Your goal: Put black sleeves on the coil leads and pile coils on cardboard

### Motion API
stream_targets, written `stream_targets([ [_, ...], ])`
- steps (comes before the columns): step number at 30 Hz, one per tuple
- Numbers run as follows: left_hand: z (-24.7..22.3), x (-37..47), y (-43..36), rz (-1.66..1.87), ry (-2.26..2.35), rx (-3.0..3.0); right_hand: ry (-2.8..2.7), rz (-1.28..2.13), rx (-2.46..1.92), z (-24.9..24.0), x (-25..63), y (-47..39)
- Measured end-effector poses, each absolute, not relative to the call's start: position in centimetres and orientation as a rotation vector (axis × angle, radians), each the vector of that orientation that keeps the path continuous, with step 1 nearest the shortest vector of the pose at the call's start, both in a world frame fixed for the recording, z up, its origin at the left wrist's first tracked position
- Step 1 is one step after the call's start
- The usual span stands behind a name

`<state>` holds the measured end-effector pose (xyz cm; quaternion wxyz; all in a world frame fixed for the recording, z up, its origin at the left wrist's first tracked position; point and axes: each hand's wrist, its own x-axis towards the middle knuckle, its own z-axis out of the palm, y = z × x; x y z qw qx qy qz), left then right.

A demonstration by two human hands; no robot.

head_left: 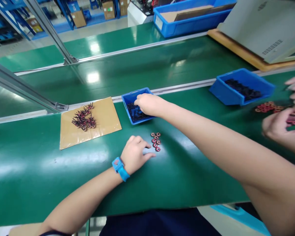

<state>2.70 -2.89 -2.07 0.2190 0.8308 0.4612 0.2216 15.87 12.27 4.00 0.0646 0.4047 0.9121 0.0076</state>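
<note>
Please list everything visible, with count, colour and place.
bench: one, green, foreground
cardboard sheet: one, brown, left
wired parts: one pile, dark, on sheet
small rings: about seven, reddish, centre; more right
bins: three, blue, centre, right, far side
pieces: many, black, inside two bins
case: one, grey, upper right
cartons: several, brown, background
metal posts: two, silver, left
co-worker's hands: two, right edge
wristband: one, blue, left wrist
left hand: one, beside small rings
right hand: one, in centre bin

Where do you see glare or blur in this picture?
Head view: white glare on the green strip behind the green tabletop, softer sheen on that tabletop beside the left hand; same head view, right edge: a co-worker's hand looks smeared, while the small ring-shaped parts near the left hand look fairly crisp.
</note>
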Motion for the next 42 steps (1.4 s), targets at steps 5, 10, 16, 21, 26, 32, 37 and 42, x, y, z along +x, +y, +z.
stream_targets([
  [5, -2.1, 4.8, -3.5, 0.582, 1.433, 2.242, 2.970, -0.233, 1.475, 4.7, 16.5, 11.5],
  [10, -1.6, 5.5, -3.6, 0.571, 1.488, 2.148, 3.105, -0.636, 1.865, 4.7, 16.8, 10.0],
  [16, -1.1, 3.8, -3.1, 0.823, 1.228, 1.619, 2.784, -2.057, 2.473, 4.8, 17.3, 5.9],
  [21, -1.0, 2.1, -1.5, 0.971, 1.030, 0.927, 2.488, -2.483, 2.581, 3.6, 18.0, 1.8],
  [26, -0.5, 2.1, -0.7, 0.949, 0.876, 0.656, 2.394, -2.579, 2.536, 2.6, 18.4, 0.1],
  [32, -0.1, 2.0, -0.7, 0.907, 0.742, 0.508, 2.349, -2.581, 2.526, 2.6, 18.3, 0.1],
  [37, -0.1, 2.0, -0.7, 0.856, 0.687, 0.460, 2.323, -2.498, 2.614, 2.7, 18.3, 0.0],
  [42, -0.1, 2.1, -0.8, 0.842, 0.690, 0.469, 2.278, -2.517, 2.618, 2.7, 18.4, -0.1],
])
